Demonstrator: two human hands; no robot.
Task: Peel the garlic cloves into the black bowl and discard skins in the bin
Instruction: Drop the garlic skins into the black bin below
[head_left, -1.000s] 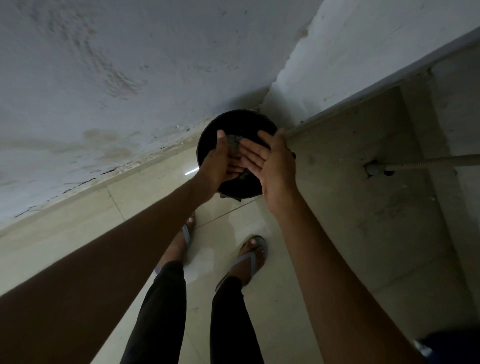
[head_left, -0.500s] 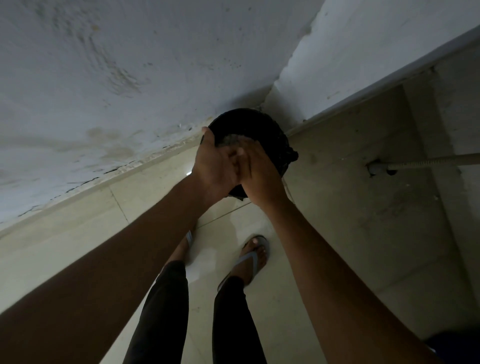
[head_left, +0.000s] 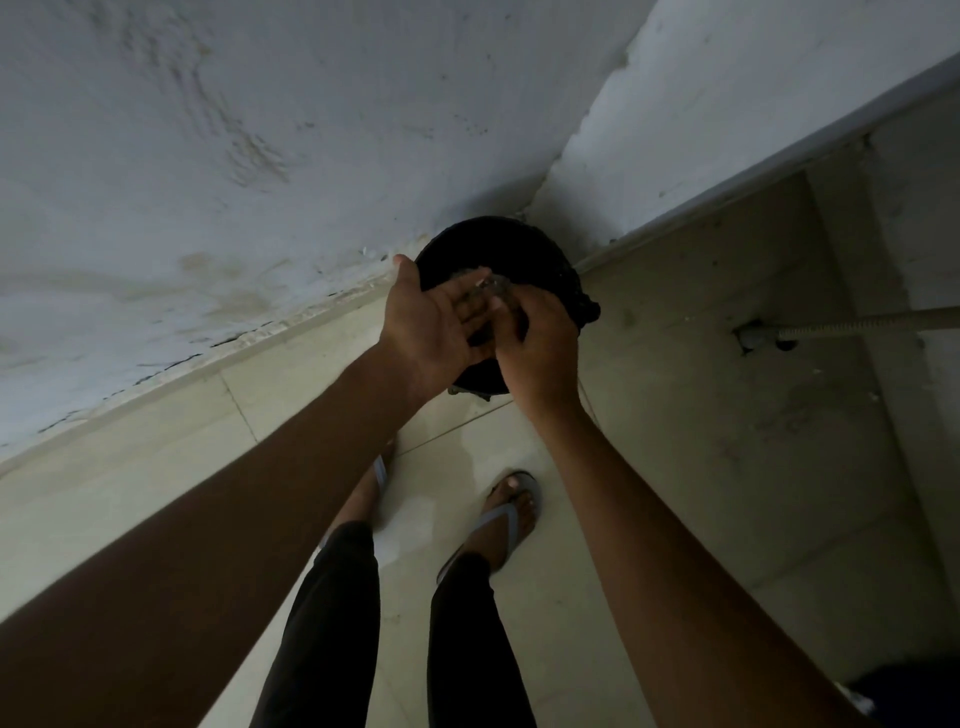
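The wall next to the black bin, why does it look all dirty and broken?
The wall has brownish stains, and its paint is cracked and chipped along the bottom edge, left of the bin. No skins show on the floor.

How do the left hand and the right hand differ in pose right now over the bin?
The left hand is turned palm up, fingers fairly straight, cupped like a tray; the right hand shows its back, fingers bent down onto the left palm. The left thumb sticks out toward the wall; the right's is hidden. Both hang over the black bin, with pale garlic skins between them.
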